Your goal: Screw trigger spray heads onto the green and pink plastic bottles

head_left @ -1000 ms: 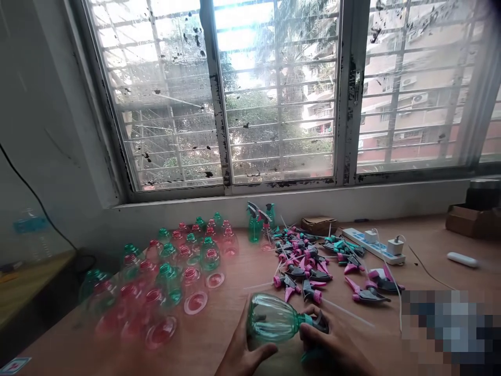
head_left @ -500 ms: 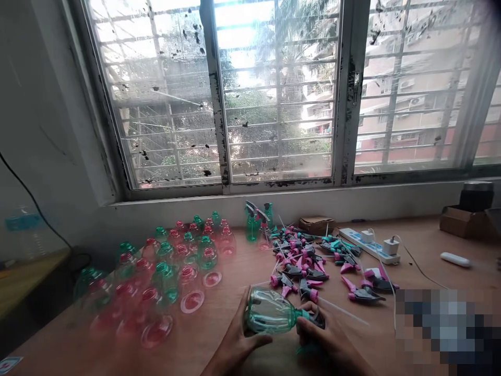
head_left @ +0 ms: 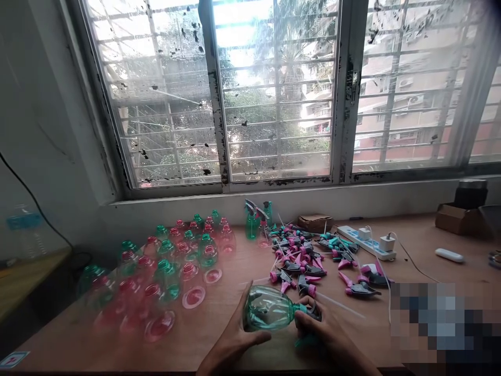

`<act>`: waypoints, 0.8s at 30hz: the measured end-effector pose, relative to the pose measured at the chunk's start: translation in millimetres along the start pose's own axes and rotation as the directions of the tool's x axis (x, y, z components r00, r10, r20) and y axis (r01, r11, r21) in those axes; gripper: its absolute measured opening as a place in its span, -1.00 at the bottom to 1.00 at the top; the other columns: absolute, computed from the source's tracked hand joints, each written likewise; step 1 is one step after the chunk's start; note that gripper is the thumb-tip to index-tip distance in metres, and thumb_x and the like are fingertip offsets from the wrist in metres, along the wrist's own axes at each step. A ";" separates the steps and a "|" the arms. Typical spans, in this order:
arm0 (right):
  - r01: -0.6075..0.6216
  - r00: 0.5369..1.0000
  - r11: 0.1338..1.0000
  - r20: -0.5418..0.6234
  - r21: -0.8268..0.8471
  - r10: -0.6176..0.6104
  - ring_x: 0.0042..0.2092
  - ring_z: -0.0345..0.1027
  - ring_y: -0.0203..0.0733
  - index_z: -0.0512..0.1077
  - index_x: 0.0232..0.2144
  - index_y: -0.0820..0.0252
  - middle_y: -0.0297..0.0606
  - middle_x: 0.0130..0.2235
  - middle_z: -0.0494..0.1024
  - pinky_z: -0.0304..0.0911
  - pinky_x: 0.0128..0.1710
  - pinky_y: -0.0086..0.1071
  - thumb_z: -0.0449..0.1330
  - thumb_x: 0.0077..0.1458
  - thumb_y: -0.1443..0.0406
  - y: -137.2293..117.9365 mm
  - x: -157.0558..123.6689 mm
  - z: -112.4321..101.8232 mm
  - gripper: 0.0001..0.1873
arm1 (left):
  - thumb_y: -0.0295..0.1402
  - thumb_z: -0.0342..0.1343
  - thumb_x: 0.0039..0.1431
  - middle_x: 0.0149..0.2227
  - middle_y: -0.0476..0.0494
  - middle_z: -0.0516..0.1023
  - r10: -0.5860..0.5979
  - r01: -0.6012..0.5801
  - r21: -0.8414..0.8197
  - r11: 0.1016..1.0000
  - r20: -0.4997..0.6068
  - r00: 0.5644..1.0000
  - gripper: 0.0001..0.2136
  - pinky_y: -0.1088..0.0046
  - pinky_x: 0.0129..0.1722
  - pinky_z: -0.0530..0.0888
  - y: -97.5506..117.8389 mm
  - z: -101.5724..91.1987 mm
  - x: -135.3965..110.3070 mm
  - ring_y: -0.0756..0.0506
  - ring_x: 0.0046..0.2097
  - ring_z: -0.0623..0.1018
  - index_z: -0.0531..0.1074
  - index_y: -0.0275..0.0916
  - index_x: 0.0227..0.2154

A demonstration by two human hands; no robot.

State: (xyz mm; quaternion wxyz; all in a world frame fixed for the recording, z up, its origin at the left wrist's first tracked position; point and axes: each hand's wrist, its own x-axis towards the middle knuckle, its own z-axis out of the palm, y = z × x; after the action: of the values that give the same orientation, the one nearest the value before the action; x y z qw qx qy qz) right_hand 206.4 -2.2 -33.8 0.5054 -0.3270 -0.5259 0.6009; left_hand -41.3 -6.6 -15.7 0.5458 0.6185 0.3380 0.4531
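Note:
A clear green spray bottle (head_left: 270,308) lies on its side in the air above the table's front edge, its neck pointing right. My left hand (head_left: 238,329) is wrapped round the bottle's base end, thumb along the lower side. At the neck, my right hand (head_left: 319,326) grips the spray head (head_left: 312,312), a dark grey one with a teal collar and trigger. The collar sits against the bottle's mouth; whether it is threaded on I cannot tell. Just beyond the hands lies a heap of loose pink-and-grey and teal-and-grey spray heads (head_left: 299,256) with thin tubes.
Rows of open red and green bottles (head_left: 168,279) stand at the left. Several bottles with spray heads (head_left: 251,224) stand by the wall. At the right are a power strip (head_left: 368,243) with plugs and cables, a white stick-like object (head_left: 449,255) and a cardboard box (head_left: 457,219).
The view has shifted slightly. Both hands keep their hold on the bottle and spray head, with only a small movement of the right hand's fingers about the collar.

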 end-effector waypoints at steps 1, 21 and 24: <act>-0.004 1.000 1.000 0.003 0.001 0.004 -0.47 0.39 -0.22 0.36 -0.36 0.15 -0.41 -0.53 0.51 0.25 -0.43 -0.39 0.39 -0.04 0.00 -1.4 -0.2 0.7 -0.57 | -0.13 0.45 -0.15 0.28 -0.25 0.31 -0.014 0.014 0.017 1.000 -0.005 1.000 0.04 0.03 0.29 0.19 2.2 0.3 1.3 -0.37 0.29 0.31 -0.03 -0.07 0.35; -0.014 0.996 0.984 -0.086 -0.175 -0.001 -0.42 0.47 -0.13 0.42 -0.31 0.15 -0.37 -0.50 0.55 0.38 -0.38 -0.30 0.34 0.02 0.00 -11.4 -11.1 5.7 -0.62 | -0.32 0.35 0.02 0.29 -0.17 0.33 0.027 0.007 0.158 0.987 -0.214 0.977 -0.22 0.12 0.31 0.19 16.1 19.8 -12.6 -0.30 0.31 0.28 0.14 -0.12 0.30; 0.039 0.989 0.975 -0.133 -0.219 -0.069 -0.43 0.47 -0.13 0.45 -0.26 0.18 -0.36 -0.50 0.57 0.40 -0.39 -0.29 0.35 0.03 0.03 -5.4 -18.4 6.6 -0.62 | -0.31 0.35 0.03 0.31 -0.13 0.29 0.100 -0.021 0.282 0.959 -0.266 0.959 -0.23 0.14 0.33 0.14 8.0 26.6 -23.5 -0.31 0.34 0.22 0.15 -0.05 0.29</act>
State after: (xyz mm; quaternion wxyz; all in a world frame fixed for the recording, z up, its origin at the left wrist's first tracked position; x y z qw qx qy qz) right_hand 206.8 -22.0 -29.6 0.5187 -0.4065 -0.5601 0.5020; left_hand -25.6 -39.3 -12.1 0.3870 0.6291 0.4519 0.5002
